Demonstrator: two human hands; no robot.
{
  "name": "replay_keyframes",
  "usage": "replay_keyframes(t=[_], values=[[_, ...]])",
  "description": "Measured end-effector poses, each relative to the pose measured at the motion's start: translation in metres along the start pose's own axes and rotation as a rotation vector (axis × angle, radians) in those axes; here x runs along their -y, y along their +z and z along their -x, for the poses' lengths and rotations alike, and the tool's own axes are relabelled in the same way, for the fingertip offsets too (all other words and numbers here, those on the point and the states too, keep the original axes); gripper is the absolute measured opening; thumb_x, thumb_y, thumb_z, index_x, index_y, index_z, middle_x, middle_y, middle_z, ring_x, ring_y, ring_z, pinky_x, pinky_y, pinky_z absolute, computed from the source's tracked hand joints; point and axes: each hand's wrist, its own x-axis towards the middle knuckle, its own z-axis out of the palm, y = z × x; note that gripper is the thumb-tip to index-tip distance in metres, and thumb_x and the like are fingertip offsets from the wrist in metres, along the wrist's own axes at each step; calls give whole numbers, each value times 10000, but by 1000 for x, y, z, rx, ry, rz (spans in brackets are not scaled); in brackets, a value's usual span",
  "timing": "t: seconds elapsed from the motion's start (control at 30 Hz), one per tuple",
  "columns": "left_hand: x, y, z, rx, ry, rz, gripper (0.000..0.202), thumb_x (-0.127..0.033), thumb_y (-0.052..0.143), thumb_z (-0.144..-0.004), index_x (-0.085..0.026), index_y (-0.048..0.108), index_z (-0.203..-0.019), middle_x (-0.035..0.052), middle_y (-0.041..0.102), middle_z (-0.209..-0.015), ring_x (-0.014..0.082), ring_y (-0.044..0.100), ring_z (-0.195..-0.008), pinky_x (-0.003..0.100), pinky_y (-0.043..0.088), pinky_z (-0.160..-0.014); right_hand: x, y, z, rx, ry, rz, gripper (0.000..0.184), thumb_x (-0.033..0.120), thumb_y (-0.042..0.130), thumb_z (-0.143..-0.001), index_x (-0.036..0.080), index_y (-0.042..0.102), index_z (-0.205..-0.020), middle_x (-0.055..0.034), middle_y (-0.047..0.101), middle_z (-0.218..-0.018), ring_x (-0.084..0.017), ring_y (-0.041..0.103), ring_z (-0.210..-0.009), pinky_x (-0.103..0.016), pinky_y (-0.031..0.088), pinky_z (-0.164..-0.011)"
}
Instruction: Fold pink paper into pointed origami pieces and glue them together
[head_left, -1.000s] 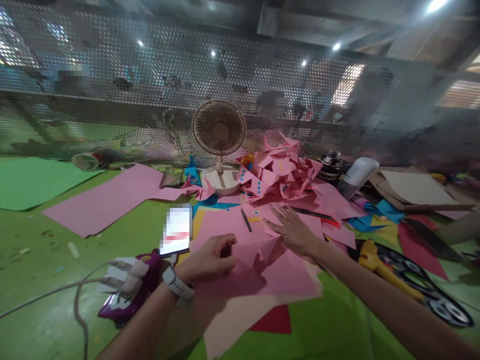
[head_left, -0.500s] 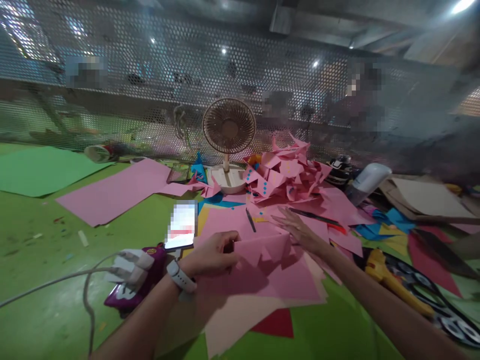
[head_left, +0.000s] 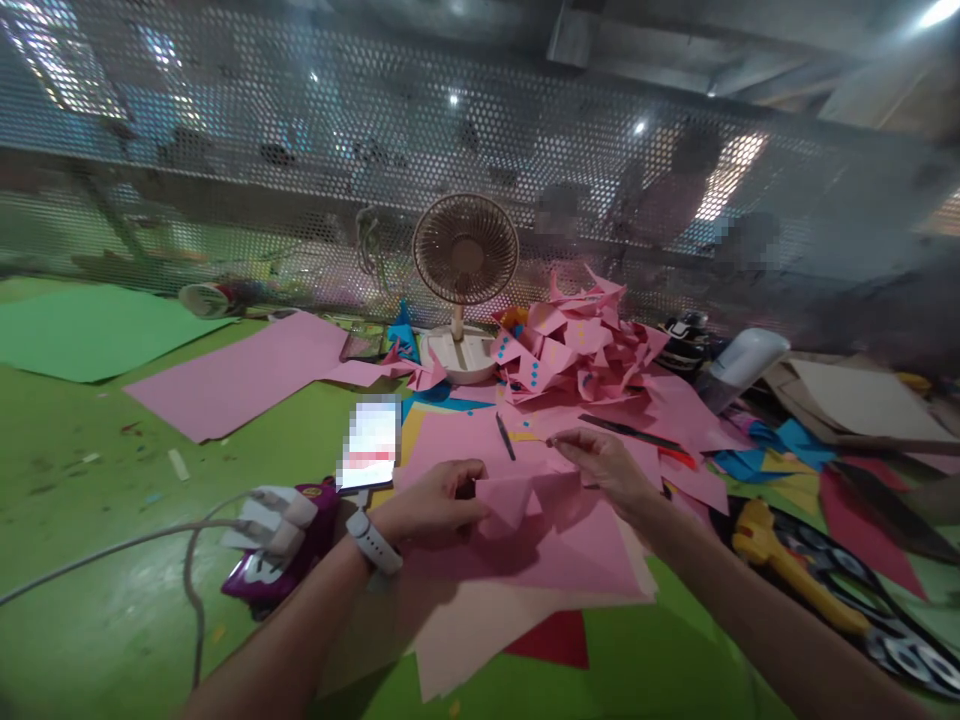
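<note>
My left hand [head_left: 439, 502] is closed on the edge of a folded pink paper [head_left: 508, 503], thumb and fingers pinched together. That paper stands partly raised over a stack of pink sheets [head_left: 581, 572]. To its right, my right hand [head_left: 604, 468] is closed in a pinch beside a thin yellow strip [head_left: 527, 436]; what the fingertips hold is too small to make out. A slim black tool [head_left: 505, 437] lies on the pink paper between the hands. Beyond the right hand rests a long dark blade-like tool [head_left: 630, 432] with a red end.
A phone [head_left: 369, 445] and a purple power block [head_left: 259, 570] with white plugs are at left. Behind stand a small fan [head_left: 465, 250] and a heap of folded pink papers [head_left: 581, 345]. A yellow glue gun [head_left: 795, 565] and a bottle [head_left: 742, 365] lie right.
My right hand has gone from flat, outspread fingers on the pink paper to a pinch by the yellow strip. My left hand keeps its hold on the folded paper.
</note>
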Motion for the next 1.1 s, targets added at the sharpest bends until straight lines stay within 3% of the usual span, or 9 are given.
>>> replay_keyframes(t=[0.27, 0.4, 0.53, 0.67, 0.83, 1.1], values=[[0, 3, -4, -47, -68, 68, 105, -205, 521, -702, -185, 428, -746, -44, 535, -474, 113, 531, -451, 194, 373, -431, 19, 26, 16, 55, -58, 59, 246, 392, 647, -726, 178, 662, -848, -35, 671, -796, -142, 594, -669, -279, 467, -657], [-2, 4, -1, 28, -46, 26, 109, -202, 529, -693, -179, 444, -758, -40, 539, -510, 114, 529, -469, 204, 390, -444, 23, 16, 13, -5, -153, 124, 205, 360, 639, -744, 181, 660, -843, -35, 673, -829, -161, 604, -770, -297, 459, -744], [-5, 8, 3, 111, 20, -37, 89, -203, 537, -685, -167, 486, -748, -27, 536, -605, 105, 520, -520, 202, 385, -462, 12, -8, 4, -58, -196, 164, 206, 356, 613, -767, 182, 640, -873, -39, 674, -844, -176, 612, -816, -316, 455, -774], [-8, 11, 5, 73, 17, -150, 104, -217, 540, -685, -162, 524, -772, -15, 551, -649, 103, 503, -545, 203, 351, -471, 0, -29, 3, 4, -284, 619, 166, 312, 532, -827, 201, 650, -863, -43, 662, -872, -188, 587, -817, -325, 445, -750], [-10, 10, 4, 98, -18, -146, 139, -231, 530, -696, -162, 531, -817, -5, 582, -681, 108, 509, -558, 203, 349, -484, -10, -33, 5, 278, -499, 1222, 201, 163, 441, -883, 199, 630, -827, -52, 635, -885, -165, 561, -847, -280, 414, -739], [-4, 9, 3, 89, -25, -168, 137, -222, 527, -693, -164, 536, -817, -5, 592, -672, 107, 514, -558, 199, 346, -486, -22, -32, -4, 341, -548, 1441, 175, 195, 486, -885, 159, 626, -786, -65, 610, -808, -179, 533, -763, -298, 343, -688]])
